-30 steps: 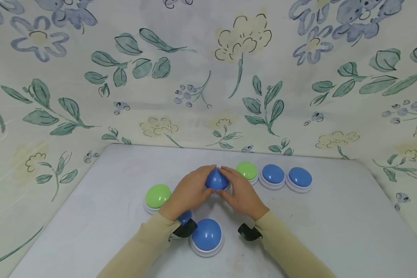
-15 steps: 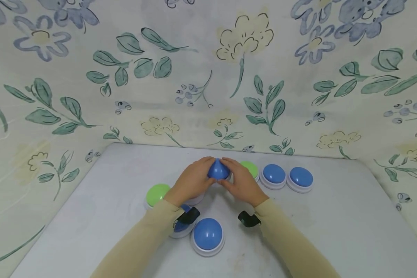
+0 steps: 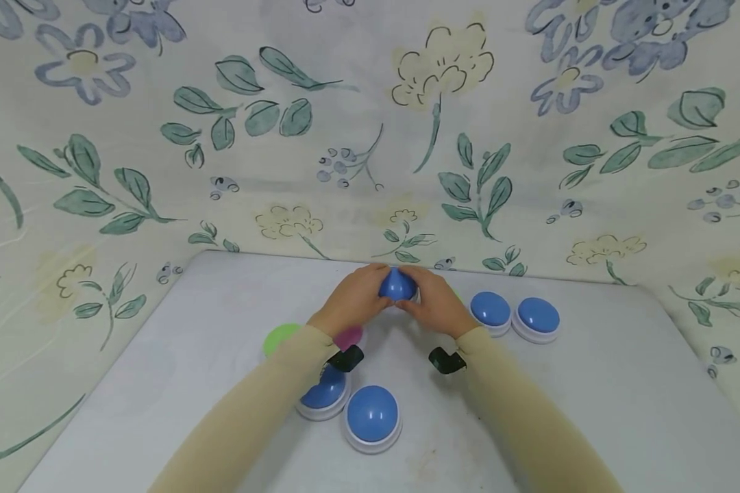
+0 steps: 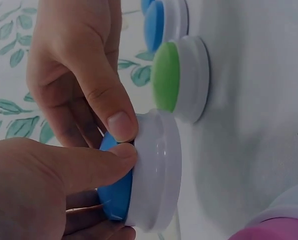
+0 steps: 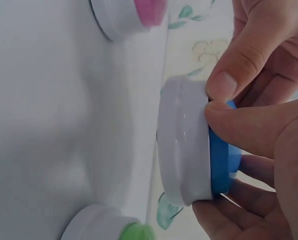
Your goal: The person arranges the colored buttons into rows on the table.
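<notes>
Both hands grip one blue-domed push button (image 3: 397, 286) with a white round base. My left hand (image 3: 353, 299) holds its left side and my right hand (image 3: 436, 305) its right side. The thumbs meet on the near side in the head view. In the left wrist view, the white base (image 4: 156, 170) is lifted off the table, with a gap beneath it. The right wrist view shows fingers (image 5: 238, 200) curled at the dome and the base's edge. A green button (image 4: 166, 75) on a white base stands just beyond, mostly behind my right hand in the head view.
Two blue buttons (image 3: 490, 309) sit in a row at the back right of the white table (image 3: 592, 397). Nearer are two more blue buttons (image 3: 373, 413), a green button (image 3: 279, 338) and a pink button (image 3: 349, 338), partly covered by my left arm. Floral cloth (image 3: 345, 137) hangs behind.
Both hands have carried the blue button away from me and slightly right. The pink button now shows beside my left wrist, and my right hand covers more of the back green button.
</notes>
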Action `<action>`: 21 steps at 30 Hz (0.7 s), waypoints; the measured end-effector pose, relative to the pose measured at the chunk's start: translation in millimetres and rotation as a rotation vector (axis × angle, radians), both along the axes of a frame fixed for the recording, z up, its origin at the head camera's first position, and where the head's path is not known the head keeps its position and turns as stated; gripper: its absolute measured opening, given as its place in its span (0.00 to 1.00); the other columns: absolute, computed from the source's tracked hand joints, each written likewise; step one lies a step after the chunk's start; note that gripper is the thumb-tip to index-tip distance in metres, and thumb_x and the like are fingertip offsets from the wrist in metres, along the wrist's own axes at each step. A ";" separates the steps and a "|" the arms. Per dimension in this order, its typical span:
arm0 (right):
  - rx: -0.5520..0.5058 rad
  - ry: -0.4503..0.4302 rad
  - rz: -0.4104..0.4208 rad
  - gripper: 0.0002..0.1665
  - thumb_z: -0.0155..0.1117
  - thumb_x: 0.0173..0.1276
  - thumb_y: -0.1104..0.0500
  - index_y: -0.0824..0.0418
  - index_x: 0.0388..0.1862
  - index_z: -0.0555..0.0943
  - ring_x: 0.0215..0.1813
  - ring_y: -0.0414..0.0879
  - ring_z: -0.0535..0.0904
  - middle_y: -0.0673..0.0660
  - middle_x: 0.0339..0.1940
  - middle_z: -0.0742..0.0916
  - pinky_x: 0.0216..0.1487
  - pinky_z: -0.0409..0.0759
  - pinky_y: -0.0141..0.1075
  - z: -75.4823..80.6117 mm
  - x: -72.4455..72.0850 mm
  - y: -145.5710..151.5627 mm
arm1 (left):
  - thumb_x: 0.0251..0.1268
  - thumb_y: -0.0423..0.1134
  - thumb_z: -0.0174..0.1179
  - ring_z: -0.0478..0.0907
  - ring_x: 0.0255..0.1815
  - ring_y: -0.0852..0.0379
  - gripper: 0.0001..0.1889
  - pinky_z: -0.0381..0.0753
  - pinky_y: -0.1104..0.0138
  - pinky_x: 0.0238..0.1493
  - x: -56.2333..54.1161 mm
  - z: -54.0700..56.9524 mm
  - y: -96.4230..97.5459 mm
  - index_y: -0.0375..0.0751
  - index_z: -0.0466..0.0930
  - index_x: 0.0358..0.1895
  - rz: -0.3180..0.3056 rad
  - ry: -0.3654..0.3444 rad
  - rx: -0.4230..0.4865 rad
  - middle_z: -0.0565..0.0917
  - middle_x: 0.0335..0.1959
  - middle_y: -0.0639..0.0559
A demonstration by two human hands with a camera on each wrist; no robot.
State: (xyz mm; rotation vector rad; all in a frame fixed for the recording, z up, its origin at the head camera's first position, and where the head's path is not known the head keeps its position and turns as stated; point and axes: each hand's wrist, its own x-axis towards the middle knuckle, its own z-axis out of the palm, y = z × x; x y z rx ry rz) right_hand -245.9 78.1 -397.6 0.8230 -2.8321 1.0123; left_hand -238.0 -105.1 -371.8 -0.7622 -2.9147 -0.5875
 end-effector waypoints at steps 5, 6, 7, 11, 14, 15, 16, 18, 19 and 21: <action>0.016 -0.062 -0.011 0.39 0.69 0.69 0.60 0.69 0.74 0.65 0.73 0.62 0.69 0.66 0.74 0.72 0.72 0.68 0.53 -1.7 -6.7 -0.7 | 0.65 0.37 0.69 0.77 0.61 0.40 0.25 0.75 0.50 0.66 -8.0 -3.8 2.2 0.28 0.75 0.62 0.015 -0.035 -0.025 0.77 0.64 0.35; 0.022 -0.070 -0.009 0.39 0.69 0.69 0.60 0.69 0.74 0.65 0.73 0.62 0.69 0.66 0.74 0.72 0.72 0.68 0.53 -2.6 -8.0 -0.9 | 0.65 0.37 0.69 0.78 0.61 0.40 0.25 0.76 0.50 0.66 -8.9 -4.5 2.3 0.28 0.76 0.61 0.016 -0.041 -0.028 0.78 0.63 0.36; 0.026 -0.077 -0.007 0.39 0.69 0.69 0.60 0.69 0.74 0.65 0.73 0.61 0.68 0.66 0.74 0.72 0.72 0.68 0.53 -3.5 -9.3 -0.6 | 0.64 0.37 0.69 0.78 0.60 0.40 0.24 0.76 0.50 0.65 -10.2 -5.5 2.9 0.29 0.76 0.60 0.018 -0.047 -0.031 0.78 0.63 0.36; 0.052 -0.098 0.011 0.38 0.68 0.70 0.61 0.69 0.74 0.65 0.73 0.61 0.68 0.66 0.73 0.72 0.73 0.67 0.52 -6.4 -14.0 0.0 | 0.63 0.36 0.70 0.80 0.57 0.43 0.21 0.77 0.52 0.64 -14.8 -10.7 4.4 0.30 0.79 0.56 0.016 -0.062 -0.019 0.82 0.57 0.38; 0.074 -0.110 0.021 0.38 0.68 0.69 0.61 0.69 0.74 0.65 0.73 0.61 0.68 0.66 0.72 0.72 0.73 0.67 0.53 -7.7 -16.3 -0.3 | 0.61 0.35 0.71 0.81 0.54 0.43 0.20 0.78 0.53 0.63 -17.7 -15.0 4.9 0.30 0.80 0.53 0.005 -0.056 -0.009 0.83 0.52 0.39; 0.081 -0.112 0.025 0.38 0.69 0.69 0.61 0.69 0.74 0.65 0.73 0.61 0.68 0.67 0.72 0.73 0.73 0.67 0.53 -8.1 -16.8 -0.4 | 0.61 0.35 0.71 0.81 0.53 0.43 0.19 0.79 0.53 0.62 -18.3 -16.1 5.1 0.30 0.80 0.52 0.003 -0.054 -0.011 0.84 0.51 0.38; 0.087 -0.114 0.027 0.38 0.69 0.69 0.61 0.70 0.73 0.65 0.72 0.61 0.69 0.67 0.72 0.73 0.73 0.67 0.53 -8.5 -17.2 -0.5 | 0.60 0.35 0.71 0.81 0.52 0.43 0.19 0.79 0.53 0.62 -18.8 -17.1 5.4 0.30 0.81 0.52 0.001 -0.053 -0.008 0.84 0.50 0.38; 0.098 -0.115 0.029 0.38 0.69 0.68 0.61 0.70 0.73 0.66 0.72 0.62 0.70 0.67 0.71 0.74 0.73 0.67 0.54 -9.0 -17.8 -0.5 | 0.59 0.35 0.72 0.82 0.51 0.43 0.18 0.80 0.53 0.61 -19.7 -19.1 6.3 0.30 0.81 0.50 -0.002 -0.052 -0.004 0.84 0.48 0.38; 0.106 -0.114 0.030 0.38 0.69 0.68 0.61 0.70 0.73 0.66 0.71 0.62 0.70 0.67 0.71 0.74 0.72 0.68 0.54 -9.5 -18.2 -0.4 | 0.59 0.35 0.72 0.82 0.50 0.43 0.17 0.80 0.53 0.60 -20.1 -19.8 6.8 0.30 0.81 0.48 -0.002 -0.054 -0.002 0.85 0.47 0.38; 0.128 -0.115 0.028 0.37 0.69 0.68 0.61 0.70 0.72 0.67 0.71 0.61 0.71 0.67 0.70 0.74 0.72 0.68 0.54 -10.5 -19.0 -0.3 | 0.59 0.35 0.72 0.82 0.49 0.43 0.17 0.80 0.53 0.59 -20.8 -21.2 8.1 0.29 0.82 0.48 0.002 -0.067 -0.007 0.85 0.46 0.38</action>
